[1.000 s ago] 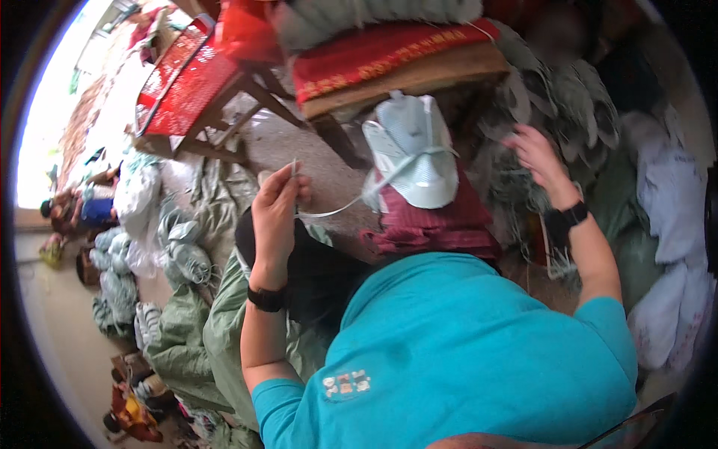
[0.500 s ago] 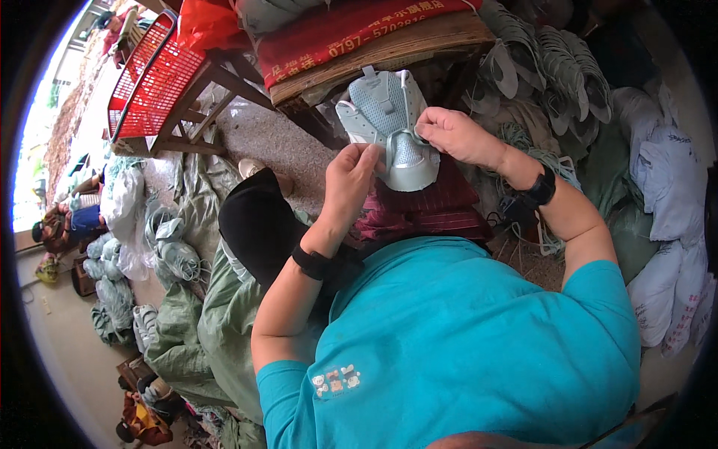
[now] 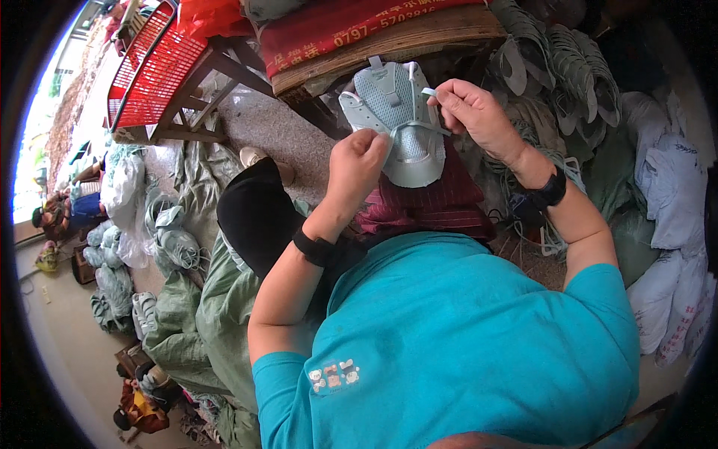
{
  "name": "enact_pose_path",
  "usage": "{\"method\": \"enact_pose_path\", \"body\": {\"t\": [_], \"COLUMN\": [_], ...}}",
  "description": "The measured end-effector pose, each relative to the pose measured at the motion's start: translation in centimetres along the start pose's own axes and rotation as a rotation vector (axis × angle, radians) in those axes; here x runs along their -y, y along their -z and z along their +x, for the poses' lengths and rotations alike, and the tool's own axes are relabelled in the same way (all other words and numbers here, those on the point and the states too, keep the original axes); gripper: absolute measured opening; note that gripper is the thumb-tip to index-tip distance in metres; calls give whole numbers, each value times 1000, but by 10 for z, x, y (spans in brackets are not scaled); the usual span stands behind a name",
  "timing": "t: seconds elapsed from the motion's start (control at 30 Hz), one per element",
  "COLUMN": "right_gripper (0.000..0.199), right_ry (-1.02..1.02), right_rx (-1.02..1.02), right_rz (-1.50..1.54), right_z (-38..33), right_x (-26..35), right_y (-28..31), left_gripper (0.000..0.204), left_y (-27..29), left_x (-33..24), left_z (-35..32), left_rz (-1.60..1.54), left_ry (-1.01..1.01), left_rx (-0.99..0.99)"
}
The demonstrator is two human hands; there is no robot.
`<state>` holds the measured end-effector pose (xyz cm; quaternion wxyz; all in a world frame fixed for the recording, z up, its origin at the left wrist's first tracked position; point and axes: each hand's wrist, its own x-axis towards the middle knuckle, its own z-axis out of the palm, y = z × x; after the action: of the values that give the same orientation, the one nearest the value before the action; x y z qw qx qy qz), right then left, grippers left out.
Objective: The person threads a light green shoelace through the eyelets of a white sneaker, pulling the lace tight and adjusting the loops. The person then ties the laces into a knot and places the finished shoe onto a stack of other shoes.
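Note:
A pale grey-green shoe upper (image 3: 413,150) with mesh panels rests on my lap, against the front of a wooden bench. My left hand (image 3: 357,166) is closed at its left edge, with the fingertips pinched beside the lacing; it seems to grip a strand of lace there, mostly hidden by the fingers. Up and to the right of the upper, my right hand (image 3: 475,116) pinches a light shoelace (image 3: 428,92), whose flat pale end sticks out past the fingertips. Another stretch of lace crosses the upper's middle toward the right.
The wooden bench (image 3: 419,39) carries a red printed cloth. A red plastic basket (image 3: 146,71) stands at the far left. Stacked grey shoe parts (image 3: 580,71) and white bags (image 3: 677,202) lie at right; green sacks (image 3: 176,337) spread at left. Other people (image 3: 142,408) sit farther off.
My right hand has moved right and slightly up, away from the upper, with a lace end now showing at its fingertips. The left hand has shifted slightly, its fingers more closed.

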<state>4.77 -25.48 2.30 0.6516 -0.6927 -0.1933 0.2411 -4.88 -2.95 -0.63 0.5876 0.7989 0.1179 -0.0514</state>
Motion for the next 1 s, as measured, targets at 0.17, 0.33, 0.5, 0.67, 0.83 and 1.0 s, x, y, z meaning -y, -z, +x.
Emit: {"method": "enact_pose_path", "body": {"t": [0.17, 0.33, 0.5, 0.67, 0.83, 1.0], "right_gripper": [23, 22, 22, 23, 23, 21], "right_ry": [-12, -28, 29, -58, -119, -48], "right_rx": [-13, 28, -11, 111, 29, -5], "right_rz": [34, 59, 220, 8, 49, -9], "right_z": [5, 2, 8, 10, 5, 10], "right_x": [2, 5, 7, -14, -3, -15], "right_y": [-2, -1, -16, -11, -15, -12], "left_gripper": [23, 17, 39, 28, 26, 21], "left_y": [-4, 14, 35, 46, 43, 47], "left_x": [0, -24, -50, -52, -34, -24], "left_z": [3, -5, 18, 32, 35, 38], "left_rz": [335, 714, 704, 894, 803, 539], "left_ry": [-172, -547, -629, -577, -682, -597], "left_rx": [-96, -113, 97, 281, 238, 295]}}
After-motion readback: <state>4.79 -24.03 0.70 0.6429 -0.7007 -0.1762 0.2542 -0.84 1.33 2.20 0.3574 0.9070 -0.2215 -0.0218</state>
